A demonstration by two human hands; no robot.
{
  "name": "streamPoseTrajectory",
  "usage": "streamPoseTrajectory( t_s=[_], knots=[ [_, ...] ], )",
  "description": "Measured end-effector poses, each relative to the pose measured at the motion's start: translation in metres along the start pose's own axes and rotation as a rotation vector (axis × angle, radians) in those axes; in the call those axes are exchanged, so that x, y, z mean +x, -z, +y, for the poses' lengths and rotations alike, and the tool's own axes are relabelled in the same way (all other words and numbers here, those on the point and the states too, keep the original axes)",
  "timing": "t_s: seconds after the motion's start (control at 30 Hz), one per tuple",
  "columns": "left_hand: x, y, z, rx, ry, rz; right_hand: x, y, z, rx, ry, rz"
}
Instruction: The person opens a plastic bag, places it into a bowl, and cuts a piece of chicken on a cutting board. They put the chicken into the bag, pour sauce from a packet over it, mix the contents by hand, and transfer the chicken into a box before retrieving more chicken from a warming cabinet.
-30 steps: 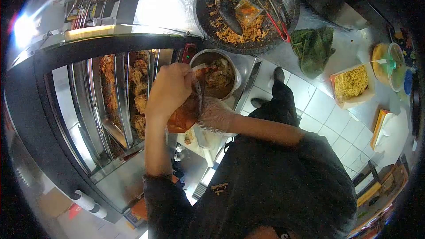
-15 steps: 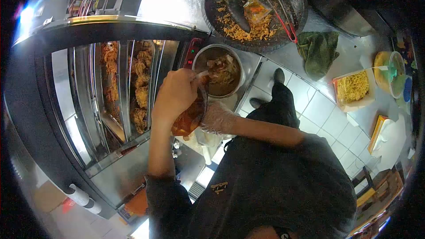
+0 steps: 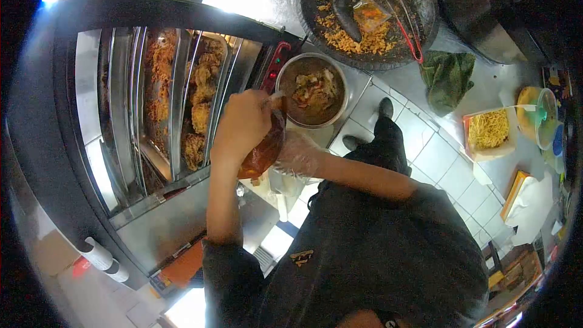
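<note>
Your left hand is bare and closed on the top of a clear bag of red-orange sauce, pinching it near the neck so that the body of the bag hangs below your fingers. Your right hand, in a clear glove, is at the other side of the bag; you have its fingers largely hidden there, so I cannot tell whether they grip or only rest against it. The bag sits between your two hands, just beside the near edge of a round pot, which holds brownish food. To your left is a cabinet with fried chicken in metal trays. Beyond the pot, a wide dark mortar holds crumbs, a pestle, a small packet and red-handled tongs. To the right of the mortar, on the steel worktop, you have a crumpled green cloth, then noodles in an open box, with a tub near them.
</note>
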State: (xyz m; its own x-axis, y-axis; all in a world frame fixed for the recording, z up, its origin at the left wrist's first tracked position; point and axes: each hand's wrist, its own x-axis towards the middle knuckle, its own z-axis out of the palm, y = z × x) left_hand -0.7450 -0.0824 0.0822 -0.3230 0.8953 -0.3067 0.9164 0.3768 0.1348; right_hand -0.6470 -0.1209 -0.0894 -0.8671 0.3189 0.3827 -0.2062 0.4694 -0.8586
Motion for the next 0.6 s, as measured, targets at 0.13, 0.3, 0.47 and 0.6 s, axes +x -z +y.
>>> streamPoseTrajectory(
  t_s=[0.13, 0.3, 0.47, 0.6],
  knots=[
    [0.004, 0.006, 0.011, -0.076, 0.037, 0.031, 0.003, 0.005, 0.007, 0.076, 0.004, 0.028],
    [0.012, 0.011, 0.02, -0.061, 0.034, 0.001, 0.007, 0.05, -0.013, 0.144, -0.124, -0.033],
    [0.018, 0.009, 0.028, -0.077, -0.028, 0.025, 0.005, 0.058, -0.015, -0.145, -0.039, 0.091],
    [0.025, 0.003, 0.033, -0.099, -0.098, 0.059, -0.001, 0.06, -0.003, -0.213, -0.065, 0.1]
  ],
)
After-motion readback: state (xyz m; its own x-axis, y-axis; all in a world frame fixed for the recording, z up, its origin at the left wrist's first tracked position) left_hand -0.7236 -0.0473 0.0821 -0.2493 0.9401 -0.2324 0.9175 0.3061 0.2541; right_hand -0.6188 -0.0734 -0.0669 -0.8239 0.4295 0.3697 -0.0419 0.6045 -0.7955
